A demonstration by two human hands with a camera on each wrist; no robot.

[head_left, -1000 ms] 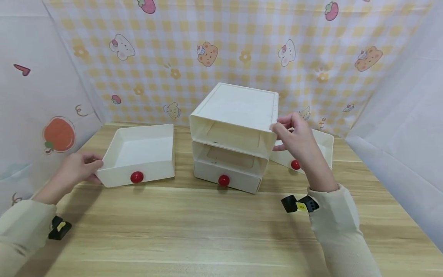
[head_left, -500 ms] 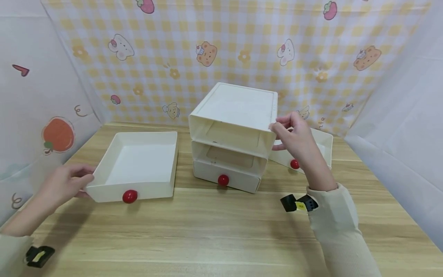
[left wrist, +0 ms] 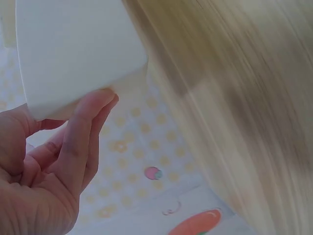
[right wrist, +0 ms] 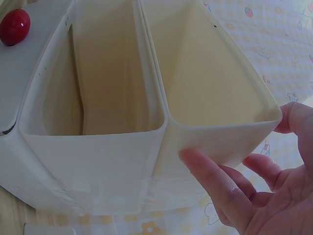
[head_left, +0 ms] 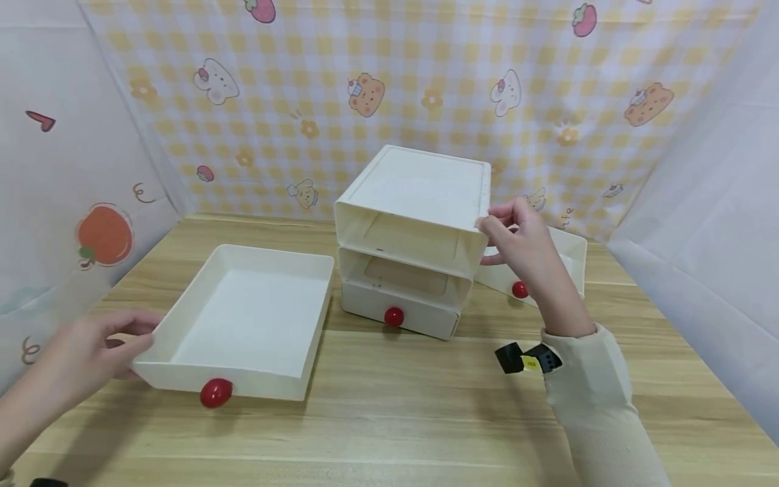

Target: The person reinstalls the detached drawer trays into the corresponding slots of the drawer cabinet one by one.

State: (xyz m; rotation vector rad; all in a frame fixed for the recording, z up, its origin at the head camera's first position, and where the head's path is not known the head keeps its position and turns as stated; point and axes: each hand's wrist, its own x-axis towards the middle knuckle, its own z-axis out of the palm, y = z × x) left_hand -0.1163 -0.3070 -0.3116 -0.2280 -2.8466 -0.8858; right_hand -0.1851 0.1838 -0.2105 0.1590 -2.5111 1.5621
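Note:
My left hand (head_left: 91, 355) pinches the left front corner of a white drawer (head_left: 249, 318) with a red knob (head_left: 216, 392). The drawer is tilted, its front toward me, and its inside is bare. In the left wrist view the thumb and fingers of my left hand (left wrist: 58, 156) clasp the drawer's side wall (left wrist: 78, 54). My right hand (head_left: 517, 237) grips the top right front corner of a white drawer cabinet (head_left: 426, 186). Its upper two slots are hollow, and the bottom drawer (head_left: 365, 304) is pushed in. In the right wrist view the fingertips (right wrist: 188, 156) press on the cabinet's side.
Behind my right hand a second white drawer (head_left: 572, 253) with a red knob lies on the wooden table (head_left: 389, 406), partly hidden by the hand and cabinet. A yellow checked cloth (head_left: 402, 40) hangs behind, and white cloth walls (head_left: 718, 203) stand at both sides.
My left hand has brought the drawer toward me and slightly right, turning it so that more of its inside shows. My right hand and the cabinet stay where they were.

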